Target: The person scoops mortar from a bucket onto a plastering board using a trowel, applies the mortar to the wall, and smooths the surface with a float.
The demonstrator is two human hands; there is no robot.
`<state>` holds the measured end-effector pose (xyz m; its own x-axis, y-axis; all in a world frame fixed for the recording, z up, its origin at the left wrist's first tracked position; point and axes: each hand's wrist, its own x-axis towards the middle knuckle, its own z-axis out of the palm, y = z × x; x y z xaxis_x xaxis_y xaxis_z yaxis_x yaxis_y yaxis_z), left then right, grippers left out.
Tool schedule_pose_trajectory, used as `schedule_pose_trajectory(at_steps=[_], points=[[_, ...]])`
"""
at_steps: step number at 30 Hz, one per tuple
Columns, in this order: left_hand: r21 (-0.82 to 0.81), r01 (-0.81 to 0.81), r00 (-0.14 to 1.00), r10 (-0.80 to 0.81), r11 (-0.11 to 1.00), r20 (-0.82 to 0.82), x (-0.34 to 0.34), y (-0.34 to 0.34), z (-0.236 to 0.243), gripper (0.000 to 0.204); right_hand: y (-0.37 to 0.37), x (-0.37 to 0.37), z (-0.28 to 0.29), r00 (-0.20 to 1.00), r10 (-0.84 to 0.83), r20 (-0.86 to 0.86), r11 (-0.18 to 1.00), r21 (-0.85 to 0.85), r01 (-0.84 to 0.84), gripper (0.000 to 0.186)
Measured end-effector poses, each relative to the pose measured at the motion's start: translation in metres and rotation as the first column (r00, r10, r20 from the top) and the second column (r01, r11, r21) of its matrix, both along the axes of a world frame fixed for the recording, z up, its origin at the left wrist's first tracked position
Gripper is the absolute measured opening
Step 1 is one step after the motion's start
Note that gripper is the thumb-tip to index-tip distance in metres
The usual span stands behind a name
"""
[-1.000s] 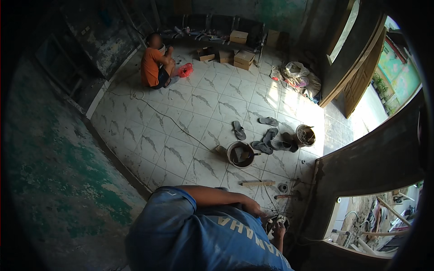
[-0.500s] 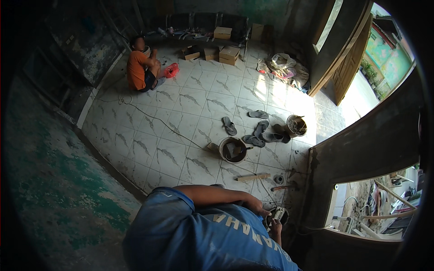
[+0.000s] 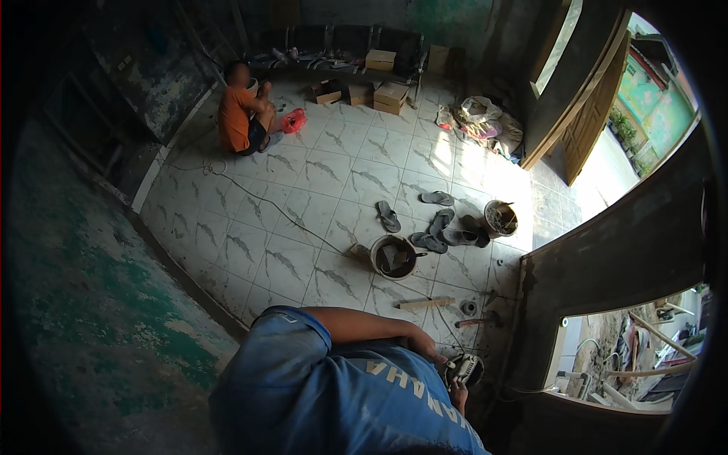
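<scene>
My left arm in a blue sleeve reaches right across my body. Its hand, my left hand (image 3: 432,352), is closed at the fingertips around something small and pale that I cannot make out. Close by is a power tool (image 3: 472,367) with a pale, slotted housing and a dark rounded part; its exact kind is unclear. From the near side, my right hand (image 3: 459,396) grips the tool's lower end, its fingers partly hidden. A hammer (image 3: 474,322) and a wooden strip (image 3: 426,303) lie on the tiles beyond.
Beyond the strip stands a bucket (image 3: 394,258) with tools; another bucket (image 3: 500,218) is near several dark sandals (image 3: 442,221). A cord (image 3: 280,208) crosses the tiles. A person in orange (image 3: 236,120) squats by a red bag (image 3: 293,120). Boxes (image 3: 390,98) and sacks (image 3: 485,121) lie farther back.
My right hand has drawn back slightly toward my body, and more of the power tool's housing shows. The whole view has shifted a little.
</scene>
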<state>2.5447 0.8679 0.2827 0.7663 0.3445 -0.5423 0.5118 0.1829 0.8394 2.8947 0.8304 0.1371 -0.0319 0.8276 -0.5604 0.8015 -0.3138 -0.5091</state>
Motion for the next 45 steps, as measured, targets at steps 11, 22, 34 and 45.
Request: schedule_pose_trajectory(at_steps=[11,22,34,45], points=[[-0.045,-0.003,0.997,0.007,0.999,0.083,0.01,0.01,-0.01,0.094,0.02,0.029,-0.08,0.979,-0.122,-0.166,0.989,0.059,0.133,0.044],[-0.085,-0.243,0.949,0.218,0.966,-0.228,-0.063,-0.02,-0.101,0.108,0.011,0.042,-0.08,0.997,0.071,-0.041,0.983,0.174,-0.063,0.044],[0.374,-0.45,0.68,0.582,0.811,-0.446,-0.125,-0.101,-0.168,0.06,0.016,0.023,-0.06,0.992,0.11,-0.067,0.978,0.186,-0.096,0.045],[0.396,-0.642,0.465,0.744,0.657,-0.48,-0.148,-0.122,-0.165,0.055,0.023,0.05,-0.125,0.98,0.011,-0.198,0.992,0.125,0.014,0.033]])
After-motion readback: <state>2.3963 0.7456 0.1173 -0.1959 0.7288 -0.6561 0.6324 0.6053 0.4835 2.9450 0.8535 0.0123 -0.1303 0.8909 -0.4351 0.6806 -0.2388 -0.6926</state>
